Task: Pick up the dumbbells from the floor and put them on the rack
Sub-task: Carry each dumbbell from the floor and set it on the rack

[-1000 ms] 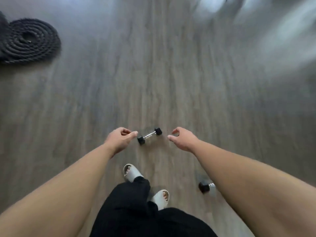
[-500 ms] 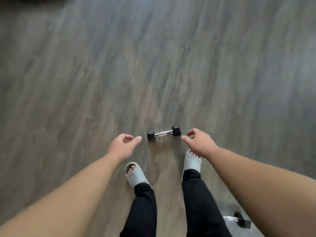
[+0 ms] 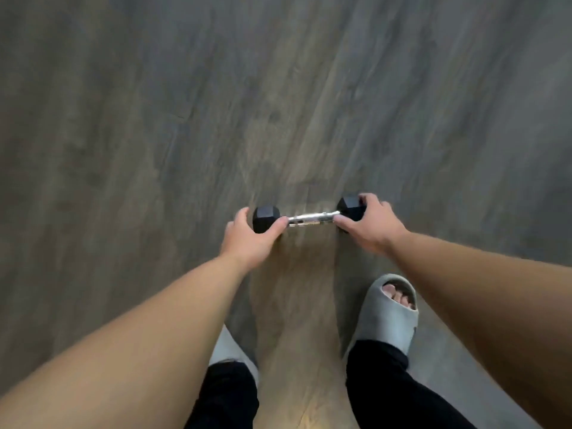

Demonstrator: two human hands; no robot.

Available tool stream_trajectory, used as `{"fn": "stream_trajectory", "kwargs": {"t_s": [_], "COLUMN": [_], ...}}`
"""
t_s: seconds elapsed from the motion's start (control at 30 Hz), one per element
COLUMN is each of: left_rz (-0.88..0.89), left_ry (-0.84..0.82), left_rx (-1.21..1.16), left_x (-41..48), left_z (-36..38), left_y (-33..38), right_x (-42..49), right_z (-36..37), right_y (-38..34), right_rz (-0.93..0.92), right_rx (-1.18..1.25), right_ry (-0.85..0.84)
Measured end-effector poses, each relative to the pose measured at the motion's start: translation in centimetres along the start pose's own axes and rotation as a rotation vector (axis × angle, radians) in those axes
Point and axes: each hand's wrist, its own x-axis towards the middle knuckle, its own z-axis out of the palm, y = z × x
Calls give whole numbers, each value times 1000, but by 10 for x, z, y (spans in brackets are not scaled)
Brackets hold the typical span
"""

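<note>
A small dumbbell [image 3: 309, 218] with black hexagonal heads and a chrome handle lies crosswise on the grey wood floor, just ahead of my feet. My left hand [image 3: 247, 239] wraps its fingers around the left head. My right hand [image 3: 368, 226] clasps the right head, thumb near the handle. Whether the dumbbell is off the floor I cannot tell. No rack is in view.
My right foot in a grey slide sandal [image 3: 388, 314] stands close behind the dumbbell, and my left sandal [image 3: 229, 351] shows partly under my left forearm. Bare wood-look floor [image 3: 278, 88] stretches ahead and to both sides.
Both hands have reached forward and closed on the dumbbell's two heads. The view has moved closer and lower. The second dumbbell at lower right is out of frame.
</note>
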Motion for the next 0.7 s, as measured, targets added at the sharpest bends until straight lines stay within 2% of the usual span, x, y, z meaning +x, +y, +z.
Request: {"fn": "stream_trajectory", "kwargs": {"t_s": [0.2, 0.37, 0.53, 0.7], "left_rz": [53, 48, 53, 33], "left_ry": [69, 63, 126, 242], "left_rx": [-14, -121, -211, -245], "left_x": [50, 33, -41, -162], "left_z": [35, 9, -78, -214], "left_y": [-13, -17, -9, 9], "right_x": [41, 15, -77, -214], "right_z": [26, 10, -17, -59], "right_y": [20, 7, -51, -150], "right_rz": [-40, -50, -114, -212], "right_rx": [90, 34, 48, 92], "right_ry": [114, 92, 86, 64]}}
